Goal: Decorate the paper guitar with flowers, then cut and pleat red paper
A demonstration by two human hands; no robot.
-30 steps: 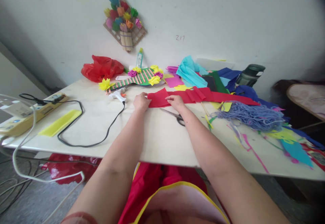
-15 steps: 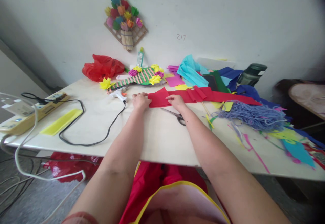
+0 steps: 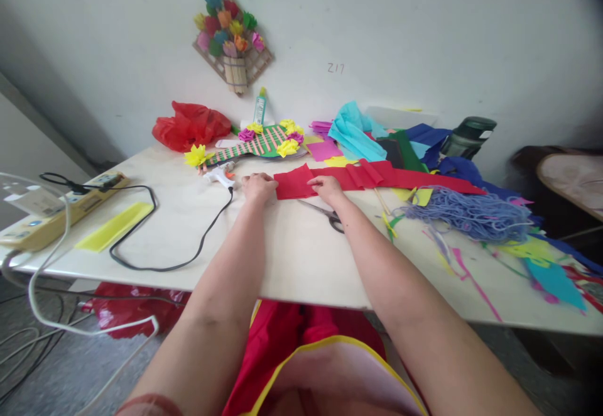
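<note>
A long strip of red crepe paper (image 3: 292, 183) lies across the table, with a folded layer at its left part and gathered folds further right. My left hand (image 3: 259, 187) is at the strip's left end, its fingers closed at the paper's edge. My right hand (image 3: 327, 188) pinches the paper at the edge of the folded layer. Just below the right hand lies a pair of scissors (image 3: 325, 210), its handles partly behind my wrist. A white glue gun (image 3: 219, 175) rests left of my left hand.
A green striped craft piece with paper flowers (image 3: 264, 142) lies behind the hands. To the right are blue yarn (image 3: 471, 212), turquoise crepe paper (image 3: 355, 133) and a dark bottle (image 3: 468, 136). A power strip (image 3: 61, 212), black cord (image 3: 188, 265) and yellow strip (image 3: 113, 226) are left.
My left hand has shifted slightly left, and the left edge of the red paper has moved a little with it. My right hand stays in place.
</note>
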